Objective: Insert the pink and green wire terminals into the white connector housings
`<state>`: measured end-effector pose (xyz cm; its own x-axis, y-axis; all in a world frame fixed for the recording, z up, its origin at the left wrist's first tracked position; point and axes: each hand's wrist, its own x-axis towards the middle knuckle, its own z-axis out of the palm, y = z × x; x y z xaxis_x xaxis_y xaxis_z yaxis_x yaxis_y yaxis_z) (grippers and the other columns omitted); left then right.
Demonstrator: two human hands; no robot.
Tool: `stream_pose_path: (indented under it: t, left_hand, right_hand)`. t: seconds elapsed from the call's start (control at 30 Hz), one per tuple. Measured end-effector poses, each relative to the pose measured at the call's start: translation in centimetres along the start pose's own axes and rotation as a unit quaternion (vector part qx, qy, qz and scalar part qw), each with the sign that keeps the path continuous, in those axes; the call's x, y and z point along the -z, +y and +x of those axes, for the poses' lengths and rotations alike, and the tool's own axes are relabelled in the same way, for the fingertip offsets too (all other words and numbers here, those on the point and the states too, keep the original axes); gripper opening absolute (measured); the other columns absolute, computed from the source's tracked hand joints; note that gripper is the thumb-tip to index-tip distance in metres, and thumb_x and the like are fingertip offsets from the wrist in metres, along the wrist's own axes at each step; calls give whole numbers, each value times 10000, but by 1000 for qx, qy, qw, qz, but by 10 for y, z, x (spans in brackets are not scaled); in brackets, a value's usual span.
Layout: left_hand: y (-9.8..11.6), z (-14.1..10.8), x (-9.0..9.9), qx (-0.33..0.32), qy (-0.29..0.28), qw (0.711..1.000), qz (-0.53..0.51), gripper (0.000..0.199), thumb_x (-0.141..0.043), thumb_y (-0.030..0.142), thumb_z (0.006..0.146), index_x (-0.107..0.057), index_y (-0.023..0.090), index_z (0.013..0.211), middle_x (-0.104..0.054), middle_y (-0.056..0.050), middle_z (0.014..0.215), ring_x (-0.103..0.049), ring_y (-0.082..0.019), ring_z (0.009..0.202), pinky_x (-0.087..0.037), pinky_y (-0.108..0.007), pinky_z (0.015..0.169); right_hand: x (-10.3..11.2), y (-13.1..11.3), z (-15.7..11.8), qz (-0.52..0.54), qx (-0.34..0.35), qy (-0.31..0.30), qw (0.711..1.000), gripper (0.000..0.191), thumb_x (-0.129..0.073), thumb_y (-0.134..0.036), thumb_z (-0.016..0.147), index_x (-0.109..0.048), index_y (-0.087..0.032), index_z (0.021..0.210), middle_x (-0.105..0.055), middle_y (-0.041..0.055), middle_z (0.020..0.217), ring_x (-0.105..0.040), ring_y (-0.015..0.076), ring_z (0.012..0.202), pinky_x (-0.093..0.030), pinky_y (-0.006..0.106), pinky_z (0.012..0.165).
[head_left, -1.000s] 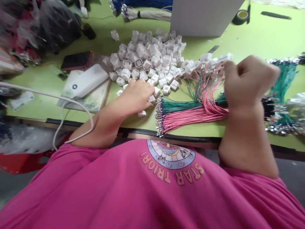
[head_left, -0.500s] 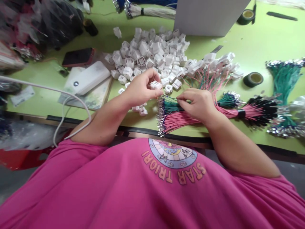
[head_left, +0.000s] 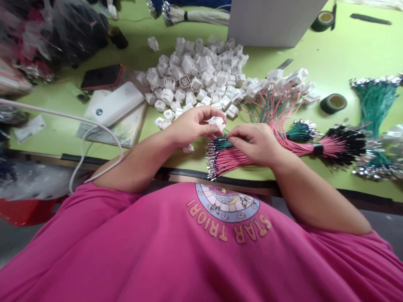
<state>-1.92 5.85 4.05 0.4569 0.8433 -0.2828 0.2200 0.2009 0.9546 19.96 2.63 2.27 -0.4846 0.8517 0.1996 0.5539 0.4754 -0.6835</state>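
Note:
Between the thumb and fingers of my left hand (head_left: 195,125) is a white connector housing (head_left: 217,122). Close to its right side, my right hand (head_left: 256,142) pinches a thin wire (head_left: 227,133) that looks green, its tip near the housing. Whether the tip has entered the housing cannot be made out. Below both hands lies a bundle of pink wires (head_left: 231,159) and green wires (head_left: 220,143) with metal terminals at the left end. A heap of white housings (head_left: 201,69) spreads behind my hands, and wired housings (head_left: 277,82) lie to its right.
At the left are a white power bank (head_left: 119,104), a dark phone (head_left: 102,77) and a white cable (head_left: 103,128) crossing my left forearm. Tape rolls (head_left: 333,103), green wire bundles (head_left: 374,102) and a black-ended pink bundle (head_left: 343,146) lie right. A grey box (head_left: 270,23) stands behind.
My left hand has moved right and slightly nearer my body with the housing. My right hand has shifted slightly left, bringing the wire's tip up by the housing.

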Motion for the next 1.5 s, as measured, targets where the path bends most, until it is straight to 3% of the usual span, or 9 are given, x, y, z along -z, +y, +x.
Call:
stream_pose_path:
  t: [0.17,0.27,0.37,0.6,0.97,1.1,1.2,1.37,1.5]
  left_hand:
    - [3,-2,-9,35,3,999,-8,293,-731,123,774,-640,151,1051,-706,-56,902,-707,-188,861,-589,-307,702]
    - [0,-1,-10,33,7,999,-11,301,-751,136,763,-636,150,1041,-708,-49,877,-704,-184,860,-590,-296,707]
    - [-2,0,-9,29,16,999,-12,281,-748,124,770,-635,140,1027,-707,-49,870,-699,-171,841,-587,-290,722]
    - [5,-2,-10,48,23,999,7,250,-678,75,829,-616,118,1067,-675,-25,814,-653,-102,718,-553,-219,649]
    - [-2,-1,-10,22,18,999,24,308,-779,179,780,-645,129,1053,-617,9,715,-563,-83,625,-499,-224,606]
    - [-23,7,-9,-32,-5,999,-2,367,-846,254,695,-663,128,988,-660,-15,811,-588,-92,678,-487,-238,651]
    - [-33,11,-8,-63,-14,997,39,376,-868,295,656,-689,134,945,-637,3,747,-542,-85,635,-438,-228,618]
    - [-35,11,-7,-97,2,992,80,369,-847,334,678,-699,149,962,-625,9,715,-536,-96,630,-409,-232,610]
    - [-35,11,-7,-95,13,992,79,351,-844,293,671,-697,147,954,-631,12,717,-547,-97,634,-420,-235,614]
  right_hand:
    - [-5,0,0,-64,-42,108,991,218,-508,-282,910,-713,-207,916,-726,68,879,-647,198,814,-480,340,772]
    - [-9,4,0,-92,-22,102,990,243,-478,-296,943,-705,-207,959,-724,86,919,-653,214,875,-479,353,814]
    - [-11,6,0,-95,-5,84,992,260,-465,-286,955,-705,-207,892,-714,75,860,-651,201,831,-477,339,780]
    - [-14,8,0,-141,46,163,975,256,-497,-223,921,-669,-201,732,-656,31,681,-581,148,641,-413,289,626]
    - [-14,9,0,-246,43,99,963,279,-482,-202,905,-569,-189,640,-618,42,656,-492,142,600,-328,298,604]
    - [-18,8,0,-239,31,72,968,282,-455,-208,920,-603,-182,681,-652,58,693,-523,153,621,-343,299,619]
    - [-22,9,0,-212,29,51,976,271,-470,-217,921,-640,-173,715,-678,69,714,-563,166,646,-373,300,634]
    - [-22,9,0,-159,8,72,985,219,-515,-231,912,-711,-168,837,-715,63,782,-623,176,726,-412,293,685]
    - [-22,10,1,-175,5,30,984,245,-493,-240,920,-691,-168,795,-690,69,747,-601,184,709,-399,303,679]
